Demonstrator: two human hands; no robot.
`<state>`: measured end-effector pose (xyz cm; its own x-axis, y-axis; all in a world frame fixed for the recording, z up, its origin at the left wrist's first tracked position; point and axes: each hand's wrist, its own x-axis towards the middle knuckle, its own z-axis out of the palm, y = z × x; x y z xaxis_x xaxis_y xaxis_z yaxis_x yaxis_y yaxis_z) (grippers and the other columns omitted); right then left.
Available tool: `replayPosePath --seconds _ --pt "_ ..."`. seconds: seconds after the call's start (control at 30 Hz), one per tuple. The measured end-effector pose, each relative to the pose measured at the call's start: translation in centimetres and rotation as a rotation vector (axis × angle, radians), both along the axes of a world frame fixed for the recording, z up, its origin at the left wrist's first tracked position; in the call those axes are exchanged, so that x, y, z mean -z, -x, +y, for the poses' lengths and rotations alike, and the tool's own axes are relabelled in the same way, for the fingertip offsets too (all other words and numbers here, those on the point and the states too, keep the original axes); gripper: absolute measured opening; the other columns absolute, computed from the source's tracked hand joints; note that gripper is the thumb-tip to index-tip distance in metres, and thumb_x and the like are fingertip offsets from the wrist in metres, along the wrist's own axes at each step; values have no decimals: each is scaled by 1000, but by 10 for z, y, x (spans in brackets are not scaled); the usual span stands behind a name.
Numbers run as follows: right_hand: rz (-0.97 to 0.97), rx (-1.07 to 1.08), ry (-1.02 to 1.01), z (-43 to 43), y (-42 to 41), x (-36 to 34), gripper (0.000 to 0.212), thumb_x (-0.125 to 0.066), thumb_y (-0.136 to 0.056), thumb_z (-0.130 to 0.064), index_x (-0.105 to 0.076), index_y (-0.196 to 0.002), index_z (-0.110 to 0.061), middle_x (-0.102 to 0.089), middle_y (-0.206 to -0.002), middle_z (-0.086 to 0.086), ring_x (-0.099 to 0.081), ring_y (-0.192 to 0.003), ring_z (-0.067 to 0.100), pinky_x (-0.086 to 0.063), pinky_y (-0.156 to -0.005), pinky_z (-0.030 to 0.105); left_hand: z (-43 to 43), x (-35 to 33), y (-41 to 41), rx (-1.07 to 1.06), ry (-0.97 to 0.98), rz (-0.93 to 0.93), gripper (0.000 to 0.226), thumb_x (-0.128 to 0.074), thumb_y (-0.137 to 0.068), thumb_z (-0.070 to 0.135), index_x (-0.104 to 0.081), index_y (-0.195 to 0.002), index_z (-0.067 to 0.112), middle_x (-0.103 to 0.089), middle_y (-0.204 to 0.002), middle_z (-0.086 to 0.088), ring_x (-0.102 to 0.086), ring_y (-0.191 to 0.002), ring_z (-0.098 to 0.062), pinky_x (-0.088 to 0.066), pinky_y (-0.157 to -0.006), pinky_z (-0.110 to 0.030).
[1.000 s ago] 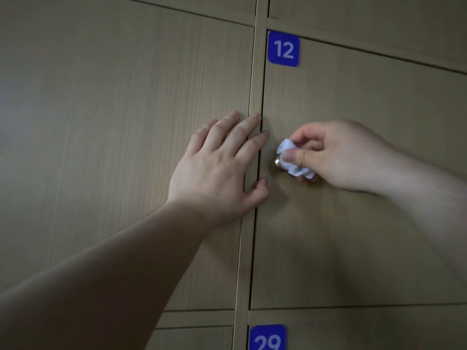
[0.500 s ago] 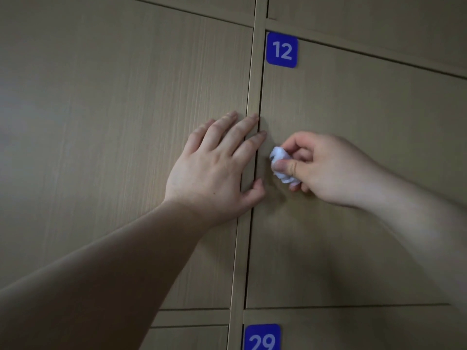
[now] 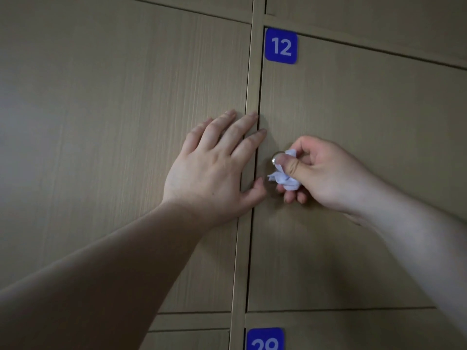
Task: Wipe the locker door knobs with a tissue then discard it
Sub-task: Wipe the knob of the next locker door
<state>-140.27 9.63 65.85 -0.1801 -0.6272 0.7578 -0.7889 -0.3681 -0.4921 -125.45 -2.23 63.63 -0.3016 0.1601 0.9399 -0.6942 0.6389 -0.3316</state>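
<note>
Your right hand (image 3: 326, 175) holds the crumpled tissue (image 3: 284, 178) against the knob (image 3: 275, 157) of locker door 12 (image 3: 353, 122).
Its grip is pinched tight on the tissue, thumb over the metal knob; your left hand (image 3: 209, 170) lies flat, fingers straight, across the seam (image 3: 250, 84) just left of it.

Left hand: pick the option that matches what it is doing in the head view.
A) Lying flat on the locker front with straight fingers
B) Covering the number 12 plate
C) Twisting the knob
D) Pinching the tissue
A: the left hand lies flat on the locker front with its fingers straight, while the right hand pinches the tissue at the knob.
</note>
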Motion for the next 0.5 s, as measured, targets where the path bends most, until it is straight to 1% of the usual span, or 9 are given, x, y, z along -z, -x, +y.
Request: replayPosePath --seconds 0.07,0.13,0.17,0.2,0.27,0.3,0.33,0.4,0.5 --pt "1 0 35 0 0 0 21 -60 -96 -28 -52 -88 -11 -70 -61 1 -61 -48 14 -44 -48 28 0 0 1 -3 2 -4 72 -39 -87 63 -47 -147 23 -35 -159 2 -29 -148 -23 -22 -120 -43" --pt "101 39 90 2 1 0 20 -64 -94 -25 -51 -88 -11 -71 -62 -3 -62 -48 9 -44 -46 22 0 0 0 -4 6 -7 72 -40 -87 62 -47 -147 23 -35 -160 2 -29 -148 -23 -21 -120 -43" --pt "180 71 105 4 2 1 18 -66 -92 -25 -51 -87 -15 -72 -65 -4 -64 -50 9 -47 -48 23 0 0 0 -5 8 -7 71 -42 -87 61 -47 -147 23 -34 -160 2 -28 -148 -23 -21 -119 -43" --pt "247 96 103 5 3 1 18 -68 -90 -26 -51 -86 -19 -73 -68 -5 -66 -53 10 -52 -53 28 0 0 1 -4 9 -4 71 -44 -87 61 -47 -147 23 -34 -160 2 -28 -148 -23 -21 -119 -42" --pt "322 122 53 10 5 -4 20 -70 -87 -27 -51 -85 -23 -73 -72 -5 -69 -60 13 -57 -65 38 0 1 0 -5 8 0 71 -46 -87 60 -47 -147 23 -34 -160 2 -28 -148 -23 -21 -119 -43" --pt "338 118 8 12 7 -9 21 -71 -86 -27 -51 -85 -23 -74 -71 -5 -69 -61 13 -57 -65 39 0 1 1 -2 7 -1 71 -46 -86 60 -47 -147 23 -34 -160 2 -28 -148 -23 -21 -119 -43" --pt "333 87 -44 12 8 -14 21 -70 -87 -26 -50 -86 -20 -73 -69 -5 -68 -59 11 -56 -61 36 1 1 1 3 7 1 71 -47 -86 59 -47 -147 23 -34 -160 2 -29 -148 -23 -21 -119 -43" --pt "273 -10 -111 11 10 -21 20 -65 -92 -25 -49 -86 -15 -70 -62 -4 -62 -52 9 -48 -51 23 1 1 1 5 0 -3 71 -47 -85 59 -47 -146 24 -34 -160 2 -28 -148 -23 -20 -119 -42" --pt "167 -61 -79 8 13 -17 18 -56 -98 -23 -49 -83 -17 -65 -57 -2 -56 -46 12 -39 -43 20 2 1 0 -7 -10 -9 72 -46 -85 59 -46 -147 23 -33 -160 3 -28 -148 -23 -20 -119 -42"
